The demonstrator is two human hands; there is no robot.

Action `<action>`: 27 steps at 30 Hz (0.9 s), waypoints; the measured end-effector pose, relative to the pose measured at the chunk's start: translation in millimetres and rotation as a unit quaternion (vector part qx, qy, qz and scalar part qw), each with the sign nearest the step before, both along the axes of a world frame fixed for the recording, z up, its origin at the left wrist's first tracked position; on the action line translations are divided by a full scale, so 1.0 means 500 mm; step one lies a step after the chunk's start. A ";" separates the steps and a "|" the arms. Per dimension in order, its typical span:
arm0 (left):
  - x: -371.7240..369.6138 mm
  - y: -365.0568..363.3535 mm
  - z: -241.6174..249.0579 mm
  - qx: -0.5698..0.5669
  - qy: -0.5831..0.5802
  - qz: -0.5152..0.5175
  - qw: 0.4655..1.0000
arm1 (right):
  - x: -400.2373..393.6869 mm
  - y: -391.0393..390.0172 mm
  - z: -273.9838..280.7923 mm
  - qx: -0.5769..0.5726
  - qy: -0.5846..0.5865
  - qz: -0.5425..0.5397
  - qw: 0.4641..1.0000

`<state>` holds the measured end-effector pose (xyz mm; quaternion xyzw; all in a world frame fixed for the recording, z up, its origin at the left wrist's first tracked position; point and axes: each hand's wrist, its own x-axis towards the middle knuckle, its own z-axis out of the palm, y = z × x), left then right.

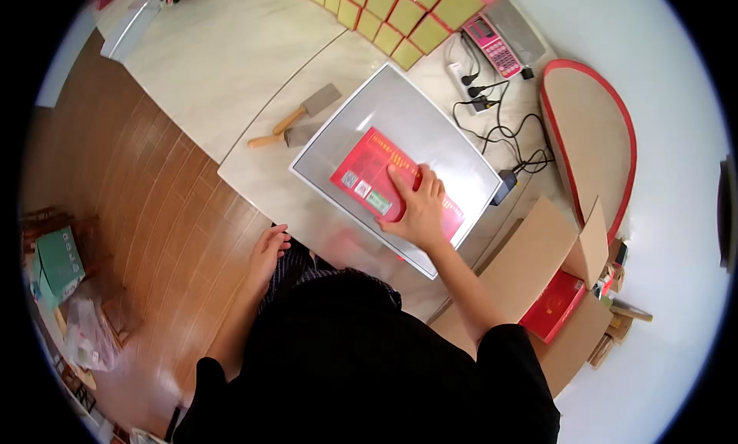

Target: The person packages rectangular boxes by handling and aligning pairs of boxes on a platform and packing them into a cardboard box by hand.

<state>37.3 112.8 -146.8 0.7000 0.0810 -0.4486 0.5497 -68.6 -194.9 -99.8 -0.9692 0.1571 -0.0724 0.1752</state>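
Observation:
A flat red box (367, 166) with yellow print and white and green labels lies on a grey panel with a white frame (323, 140). My right hand (419, 209) is over the box, its fingers and thumb spread across it and gripping it, covering part of its surface. My left hand (270, 244) hangs beside the table edge near my lap, fingers loosely apart with nothing in them. Left of the panel lie two wooden-handled scrapers: one scraper (319, 99) in full view, and a second scraper (269, 141) partly tucked by the panel's corner.
Gold boxes with red edges (384, 13) are stacked at the back. A pink keypad device (493, 46), a power strip (460, 83) and black cables (503, 129) lie behind the panel. An opened cardboard carton (530, 248) to the right holds a red box (553, 305). A red-rimmed board (592, 129) leans nearby.

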 end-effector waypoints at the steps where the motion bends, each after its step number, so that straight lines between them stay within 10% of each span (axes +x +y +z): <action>1: -0.007 0.000 -0.008 0.007 0.007 0.007 1.000 | 0.010 -0.013 -0.003 -0.003 -0.007 0.010 1.000; 15: -0.061 0.061 0.017 -0.021 -0.017 0.027 0.999 | 0.161 -0.233 -0.073 -0.129 -0.069 -0.102 0.984; 27: -0.117 0.128 0.030 -0.083 -0.044 0.063 0.994 | -0.035 -0.030 -0.043 -0.093 -0.036 -0.038 0.994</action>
